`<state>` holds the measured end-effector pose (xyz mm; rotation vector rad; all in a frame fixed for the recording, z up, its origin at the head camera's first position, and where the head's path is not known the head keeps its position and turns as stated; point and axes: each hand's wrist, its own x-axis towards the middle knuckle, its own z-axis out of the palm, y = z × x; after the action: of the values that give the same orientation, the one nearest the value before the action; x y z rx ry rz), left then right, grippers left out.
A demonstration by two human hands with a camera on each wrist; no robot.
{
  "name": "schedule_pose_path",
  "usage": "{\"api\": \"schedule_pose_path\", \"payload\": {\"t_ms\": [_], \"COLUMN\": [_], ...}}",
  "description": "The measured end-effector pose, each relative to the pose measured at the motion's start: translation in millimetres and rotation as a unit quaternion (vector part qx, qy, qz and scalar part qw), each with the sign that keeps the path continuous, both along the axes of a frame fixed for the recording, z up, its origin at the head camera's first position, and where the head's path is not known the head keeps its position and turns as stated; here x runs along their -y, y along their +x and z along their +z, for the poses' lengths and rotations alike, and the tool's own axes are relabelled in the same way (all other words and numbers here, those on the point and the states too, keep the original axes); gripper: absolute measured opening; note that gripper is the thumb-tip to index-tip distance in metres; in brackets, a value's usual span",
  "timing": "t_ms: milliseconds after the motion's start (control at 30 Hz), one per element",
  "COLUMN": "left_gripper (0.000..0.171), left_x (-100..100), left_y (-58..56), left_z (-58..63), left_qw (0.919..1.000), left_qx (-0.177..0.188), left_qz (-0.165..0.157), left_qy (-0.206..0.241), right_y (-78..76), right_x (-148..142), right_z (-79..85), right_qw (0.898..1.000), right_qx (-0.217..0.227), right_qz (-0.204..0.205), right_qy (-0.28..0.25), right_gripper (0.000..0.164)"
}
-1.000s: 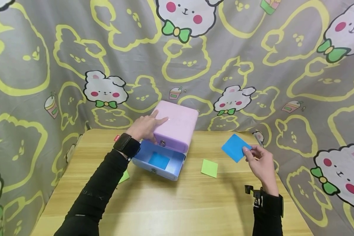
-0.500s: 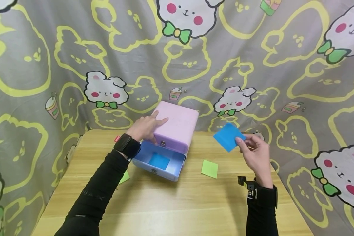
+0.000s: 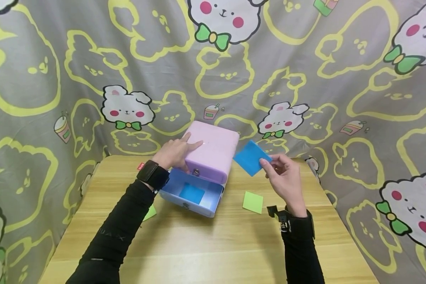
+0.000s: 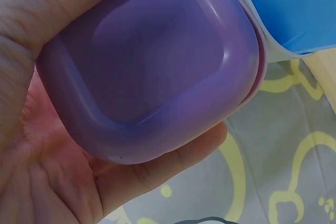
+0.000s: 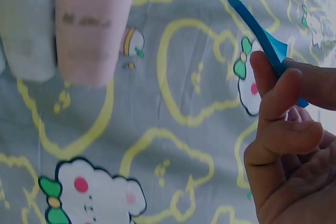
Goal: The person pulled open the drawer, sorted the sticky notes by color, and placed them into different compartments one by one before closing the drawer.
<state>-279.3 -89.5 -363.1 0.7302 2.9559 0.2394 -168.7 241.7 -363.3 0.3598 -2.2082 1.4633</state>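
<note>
A small storage box [image 3: 214, 144] with a pink top and a purple upper front stands at the back of the table. Its blue lower drawer [image 3: 207, 203] is pulled out, and a blue sticky note [image 3: 192, 193] lies inside. My left hand [image 3: 174, 153] grips the box's upper left corner; in the left wrist view the thumb lies across the purple front [image 4: 157, 61] and a finger stretches along another side. To the right of the box, above the table, my right hand [image 3: 285, 177] pinches another blue sticky note [image 3: 250, 157] between thumb and fingers, seen nearly edge-on in the right wrist view [image 5: 257, 30].
A green sticky note [image 3: 253, 202] lies on the wooden table [image 3: 213, 248] right of the drawer. Another green note [image 3: 150, 213] is partly hidden by the left forearm. A small red tag [image 3: 141, 166] shows behind the left wrist. A patterned curtain [image 3: 227, 75] hangs behind the table.
My right hand has moved left and slightly up, bringing the blue sticky note close to the box's right side. The left hand, box and drawer have stayed in place.
</note>
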Motion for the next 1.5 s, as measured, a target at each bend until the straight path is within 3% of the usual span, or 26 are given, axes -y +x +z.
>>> {"api": "schedule_pose_path", "payload": {"t_ms": [467, 700, 900, 1200, 1500], "left_gripper": [0.119, 0.117, 0.116, 0.116, 0.116], "left_x": [-0.1, 0.4, 0.5, -1.1, -1.6], "left_y": [-0.5, 0.7, 1.8, 2.7, 2.6], "left_z": [0.3, -1.7, -0.9, 0.6, 0.7], "left_qw": [0.9999, 0.9998, 0.9998, 1.0, 0.9999], "left_qx": [0.008, 0.013, 0.012, 0.005, 0.007], "left_qz": [0.005, 0.004, 0.01, 0.005, 0.009], "left_qy": [0.01, 0.015, 0.011, 0.007, 0.005], "right_y": [-13.8, -15.2, -12.9, -17.0, -13.5], "right_x": [41.2, 58.6, 73.8, 82.7, 86.7], "right_z": [-14.8, -25.9, -29.2, -50.9, -59.4], "right_qw": [0.997, 0.994, 0.991, 0.991, 0.992], "right_qx": [-0.013, 0.037, 0.072, 0.063, 0.048], "right_qz": [0.067, 0.097, 0.106, 0.115, 0.098], "right_qy": [0.029, 0.024, 0.036, 0.038, 0.068], "right_gripper": [0.009, 0.007, 0.007, 0.011, 0.011]}}
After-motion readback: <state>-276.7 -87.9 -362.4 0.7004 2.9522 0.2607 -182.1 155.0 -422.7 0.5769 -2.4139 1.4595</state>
